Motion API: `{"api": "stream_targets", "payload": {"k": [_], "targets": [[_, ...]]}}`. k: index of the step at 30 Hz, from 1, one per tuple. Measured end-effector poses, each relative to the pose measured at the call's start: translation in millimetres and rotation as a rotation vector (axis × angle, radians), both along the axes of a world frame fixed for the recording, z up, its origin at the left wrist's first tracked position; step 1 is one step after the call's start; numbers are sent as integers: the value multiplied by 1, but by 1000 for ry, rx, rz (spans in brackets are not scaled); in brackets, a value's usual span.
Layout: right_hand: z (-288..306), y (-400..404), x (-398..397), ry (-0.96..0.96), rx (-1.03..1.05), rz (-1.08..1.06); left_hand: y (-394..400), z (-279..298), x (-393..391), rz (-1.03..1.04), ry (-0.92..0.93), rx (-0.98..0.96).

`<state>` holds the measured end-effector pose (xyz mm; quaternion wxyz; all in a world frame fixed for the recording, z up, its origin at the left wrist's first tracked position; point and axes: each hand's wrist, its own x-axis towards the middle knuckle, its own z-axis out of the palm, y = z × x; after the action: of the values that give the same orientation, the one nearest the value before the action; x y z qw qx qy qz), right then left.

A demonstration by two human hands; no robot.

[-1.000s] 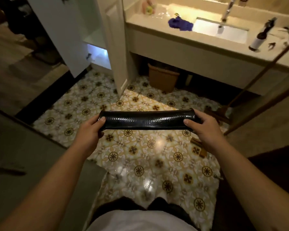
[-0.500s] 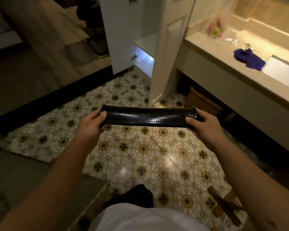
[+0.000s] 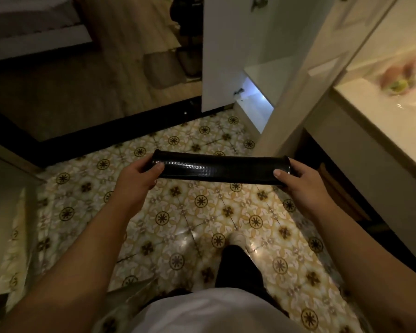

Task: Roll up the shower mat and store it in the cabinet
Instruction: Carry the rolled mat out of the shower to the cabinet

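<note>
The shower mat [image 3: 220, 169] is a glossy black roll held level at waist height over the patterned floor. My left hand [image 3: 136, 180] grips its left end and my right hand [image 3: 304, 182] grips its right end. Ahead stands the tall white cabinet [image 3: 255, 75], both of its doors swung open. A white shelf [image 3: 267, 70] shows inside, and a lit compartment [image 3: 255, 102] lies below it. The roll is still a good step short of the cabinet opening.
A cream vanity counter [image 3: 370, 116] runs along the right, with a blurred plastic bag on it. A black threshold strip [image 3: 94, 133] separates the tiles from a wooden floor [image 3: 70, 92]. A grey wall edge sits at the left. My foot [image 3: 238, 241] is stepping forward.
The view has swung left and moved closer to the cabinet, which now looms larger ahead. The sink has slid out of sight to the right. Both hands keep the same hold on the roll.
</note>
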<state>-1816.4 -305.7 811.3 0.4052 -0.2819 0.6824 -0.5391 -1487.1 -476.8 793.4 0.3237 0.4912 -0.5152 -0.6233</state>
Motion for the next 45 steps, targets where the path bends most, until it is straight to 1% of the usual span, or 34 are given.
{"api": "stream_targets", "payload": {"k": [2, 6, 9, 12, 15, 20, 23, 29, 33, 36, 40, 45], "targets": [[-9, -36, -22, -62, 4, 17, -22, -2, -15, 33, -5, 3], [-21, -114, -69, -124, 5, 85, -64, 3, -45, 150, -80, -8], [-24, -169, -98, -193, 21, 146, -91, 12, -64, 194, -127, -36], [-22, -221, -116, -178, 8, 226, -118, 14, -75, 259, -121, -58], [-20, -263, -127, -158, 3, 286, -144, 15, -82, 278, -94, -54], [-28, -333, -141, -111, 7, 314, -204, 6, -92, 308, -100, -25], [-38, -378, -143, -89, 28, 309, -250, 1, -95, 313, -98, -13], [-56, -468, -140, -68, 21, 324, -364, 3, -95, 241, -88, -5], [-59, -518, -147, -50, 31, 259, -437, 14, -111, 182, -110, -4], [-62, -542, -162, -36, 16, 198, -486, 21, -138, 115, -75, 27], [-65, -562, -192, -75, 20, 55, -538, 18, -186, 28, -75, 48], [-80, -581, -247, -148, 26, -130, -593, 1, -264, -96, -88, 83]]}}
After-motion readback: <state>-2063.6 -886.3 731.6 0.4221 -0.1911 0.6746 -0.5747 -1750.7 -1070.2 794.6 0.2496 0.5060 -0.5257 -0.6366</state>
